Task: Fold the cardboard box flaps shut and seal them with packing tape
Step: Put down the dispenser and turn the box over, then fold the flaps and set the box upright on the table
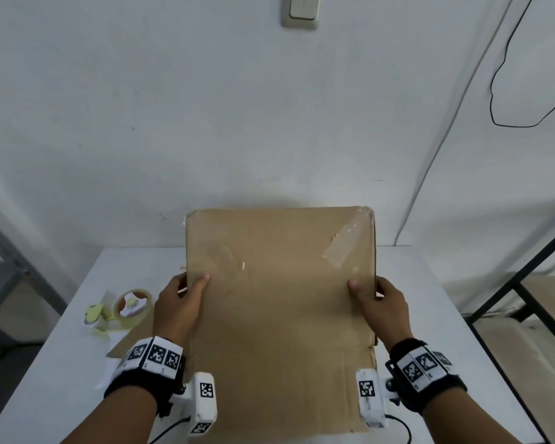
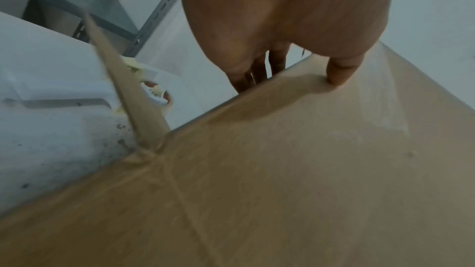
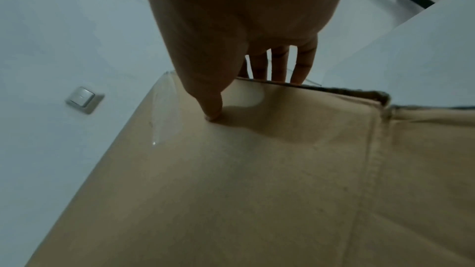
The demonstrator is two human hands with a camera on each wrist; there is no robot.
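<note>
A brown cardboard box [image 1: 279, 299] stands tilted on the white table [image 1: 77, 363], its broad face toward me, with old clear tape strips near the far right corner. My left hand [image 1: 177, 302] grips the box's left edge, thumb [image 2: 342, 72] on the face and fingers down the side. My right hand [image 1: 382, 302] grips the right edge the same way, thumb [image 3: 213, 109] pressed on the cardboard [image 3: 231, 190]. A flap [image 2: 128, 92] sticks out at the lower left. A roll of packing tape [image 1: 132, 306] lies on the table left of the box.
Yellowish scraps [image 1: 93, 314] lie beside the tape roll. A white wall with a light switch [image 1: 300, 11] rises just behind the table. A grey metal shelf [image 1: 10, 251] stands at left, a black-framed rack [image 1: 526, 283] at right. A black cable [image 1: 500, 91] hangs on the wall.
</note>
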